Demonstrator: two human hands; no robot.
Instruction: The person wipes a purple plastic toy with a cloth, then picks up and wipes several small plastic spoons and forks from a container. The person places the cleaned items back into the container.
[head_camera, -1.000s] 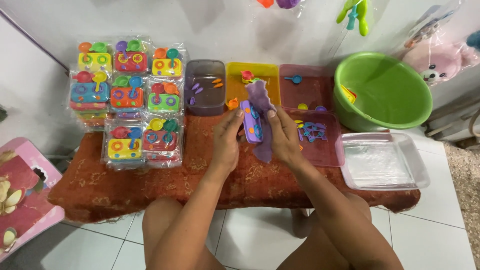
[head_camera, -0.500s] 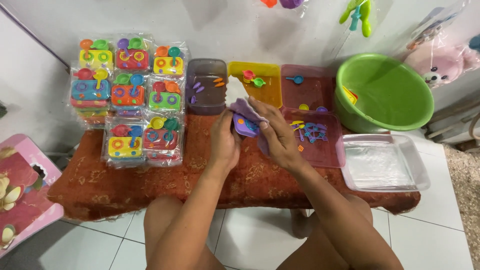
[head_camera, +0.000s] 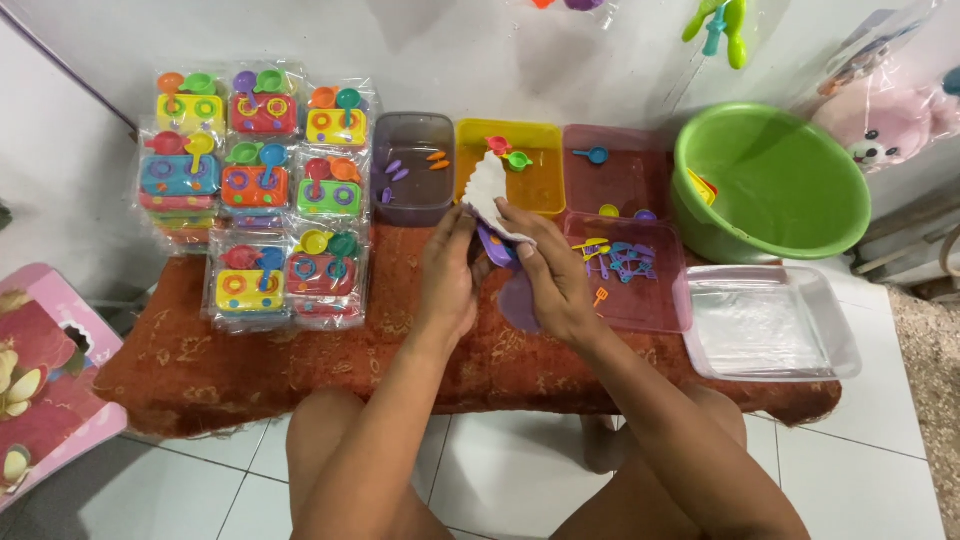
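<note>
Head view: our left hand (head_camera: 447, 275) and right hand (head_camera: 553, 278) together, clamped on clear plastic bag (head_camera: 489, 195) with purple toy piece (head_camera: 495, 247) inside, above red-patterned table (head_camera: 380, 345), near purple tray (head_camera: 412, 180).

— What's hidden?
— My hands (head_camera: 500, 265) cover most of the small purple plastic toy (head_camera: 495, 245); I can't tell its shape.
— And the edges?
— The pink plush bear in a clear bag (head_camera: 880, 125) is cut off on the right, the pink flowered stool (head_camera: 45, 370) on the left.

Left hand (head_camera: 447, 275) and right hand (head_camera: 553, 275) together, fingers curled.
</note>
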